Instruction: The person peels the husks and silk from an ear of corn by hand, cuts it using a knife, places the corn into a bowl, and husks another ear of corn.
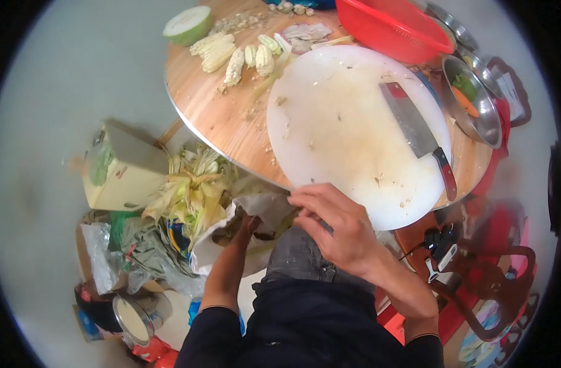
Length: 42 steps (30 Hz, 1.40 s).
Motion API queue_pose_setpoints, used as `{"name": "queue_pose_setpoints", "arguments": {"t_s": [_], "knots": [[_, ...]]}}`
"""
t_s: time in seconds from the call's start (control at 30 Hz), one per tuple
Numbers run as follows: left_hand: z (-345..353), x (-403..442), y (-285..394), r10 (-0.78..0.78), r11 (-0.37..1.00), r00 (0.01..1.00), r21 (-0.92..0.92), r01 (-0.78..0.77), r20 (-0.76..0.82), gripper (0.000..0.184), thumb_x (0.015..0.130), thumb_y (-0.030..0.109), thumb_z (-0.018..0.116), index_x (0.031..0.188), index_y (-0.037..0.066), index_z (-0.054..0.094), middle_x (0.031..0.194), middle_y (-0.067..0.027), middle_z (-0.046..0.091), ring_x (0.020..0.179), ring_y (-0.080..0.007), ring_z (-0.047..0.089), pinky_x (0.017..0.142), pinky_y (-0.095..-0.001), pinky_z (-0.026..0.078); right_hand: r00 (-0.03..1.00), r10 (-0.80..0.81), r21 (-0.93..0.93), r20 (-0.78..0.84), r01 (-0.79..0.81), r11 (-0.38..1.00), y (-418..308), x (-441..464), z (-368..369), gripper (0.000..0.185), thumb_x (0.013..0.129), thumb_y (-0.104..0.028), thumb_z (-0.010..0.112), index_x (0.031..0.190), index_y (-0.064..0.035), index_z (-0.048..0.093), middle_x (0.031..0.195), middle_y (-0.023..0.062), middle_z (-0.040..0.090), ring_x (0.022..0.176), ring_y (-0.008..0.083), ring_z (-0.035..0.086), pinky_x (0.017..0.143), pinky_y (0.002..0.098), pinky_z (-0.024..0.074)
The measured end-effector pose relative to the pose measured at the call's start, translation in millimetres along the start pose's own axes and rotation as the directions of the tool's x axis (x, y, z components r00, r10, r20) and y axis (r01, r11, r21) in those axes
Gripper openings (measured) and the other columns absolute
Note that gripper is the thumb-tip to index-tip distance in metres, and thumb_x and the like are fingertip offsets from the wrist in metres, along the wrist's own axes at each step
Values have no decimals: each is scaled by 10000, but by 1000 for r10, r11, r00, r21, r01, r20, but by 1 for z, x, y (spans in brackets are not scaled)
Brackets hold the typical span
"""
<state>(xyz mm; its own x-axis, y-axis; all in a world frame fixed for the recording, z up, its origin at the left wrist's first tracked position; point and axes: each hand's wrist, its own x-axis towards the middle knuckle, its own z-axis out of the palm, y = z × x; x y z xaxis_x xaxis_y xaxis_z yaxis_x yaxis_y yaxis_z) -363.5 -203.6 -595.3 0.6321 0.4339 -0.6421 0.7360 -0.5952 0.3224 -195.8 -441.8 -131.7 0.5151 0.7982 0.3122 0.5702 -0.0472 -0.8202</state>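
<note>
My left hand (pixel 250 226) reaches down into the mouth of a white bag (pixel 263 207) below the table's edge. Its fingers are mostly hidden inside the bag. My right hand (pixel 342 227) is by the near left edge of the round white cutting board (pixel 335 135). The fingers are curled with their tips close together beside the bag's rim, and what they hold, if anything, cannot be made out. On the board's right side lies a cleaver (pixel 412 122) with a dark red handle. Pale corn husks (pixel 194 190) are heaped left of the bag.
Corn cobs (pixel 234 66) and a cut green gourd (pixel 188 26) lie on the round wooden table (pixel 216 126). Behind the board stands a red basin (pixel 394 30), with a steel bowl (pixel 488 122) of vegetables at right. A cream bin (pixel 124 184) stands at left.
</note>
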Motion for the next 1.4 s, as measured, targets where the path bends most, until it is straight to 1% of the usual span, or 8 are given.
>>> {"name": "queue_pose_setpoints", "arguments": {"t_s": [0.07, 0.13, 0.43, 0.5, 0.63, 0.8, 1.33, 1.4], "knots": [[-8, 0, 12, -9, 993, 996, 121, -2, 94, 353, 833, 262, 672, 1119, 63, 730, 1106, -206, 731, 996, -379, 716, 881, -505, 542, 999, 12, -38, -44, -13, 999, -2, -8, -8, 295, 852, -47, 742, 1140, -43, 676, 1104, 137, 668, 955, 338, 686, 788, 388, 577], [-17, 4, 22, 0, 974, 989, 222, -33, 147, 354, 832, 262, 673, 1121, 64, 730, 1106, -206, 731, 997, -379, 715, 883, -504, 542, 999, 8, -14, -49, -9, 1000, -4, -9, -19, 288, 856, 57, 735, 1133, -8, 692, 1072, 139, 693, 829, 227, 717, 713, 312, 584], [-48, -3, 35, -15, 864, 971, 492, -108, 240, 360, 829, 264, 678, 1128, 69, 729, 1110, -203, 730, 1004, -379, 712, 890, -503, 540, 994, -19, -83, -112, 9, 996, 12, -11, -51, 226, 816, 98, 746, 1024, 21, 706, 981, 136, 722, 775, 229, 741, 629, 316, 609], [-53, 2, 39, -14, 849, 968, 513, -121, 252, 362, 829, 265, 679, 1130, 70, 729, 1110, -203, 730, 1006, -379, 712, 891, -503, 540, 988, 22, -75, -150, -33, 997, 18, -5, -62, 188, 835, 136, 681, 991, 35, 707, 944, 150, 722, 715, 213, 738, 587, 295, 607], [-55, 0, 34, -22, 829, 964, 544, -130, 264, 365, 828, 266, 681, 1133, 73, 729, 1112, -202, 729, 1009, -379, 710, 895, -503, 539, 986, 81, -77, -146, -93, 993, 26, -2, -72, 228, 830, 116, 705, 1037, 22, 704, 961, 138, 709, 759, 248, 726, 627, 333, 591], [-55, -4, 28, -41, 805, 958, 577, -136, 284, 368, 826, 267, 684, 1137, 75, 729, 1114, -200, 728, 1013, -379, 709, 899, -502, 538, 972, 150, -39, -179, -160, 986, 43, 4, -77, 153, 872, 125, 648, 963, 29, 726, 902, 139, 729, 669, 176, 738, 567, 266, 589], [-59, -19, 24, -49, 778, 952, 609, -153, 303, 380, 821, 271, 693, 1151, 85, 729, 1119, -196, 726, 1025, -379, 704, 911, -500, 535, 963, 210, 30, -167, -208, 978, 61, 8, -81, 149, 894, 105, 662, 988, 13, 732, 866, 124, 736, 655, 175, 741, 554, 266, 587], [-58, -20, 22, -48, 778, 950, 608, -159, 310, 382, 821, 271, 694, 1153, 86, 729, 1120, -195, 726, 1027, -379, 703, 913, -500, 534, 962, 236, 50, -134, -232, 972, 61, 5, -81, 236, 842, 101, 707, 1052, -7, 706, 904, 114, 732, 715, 204, 732, 597, 302, 592]]}}
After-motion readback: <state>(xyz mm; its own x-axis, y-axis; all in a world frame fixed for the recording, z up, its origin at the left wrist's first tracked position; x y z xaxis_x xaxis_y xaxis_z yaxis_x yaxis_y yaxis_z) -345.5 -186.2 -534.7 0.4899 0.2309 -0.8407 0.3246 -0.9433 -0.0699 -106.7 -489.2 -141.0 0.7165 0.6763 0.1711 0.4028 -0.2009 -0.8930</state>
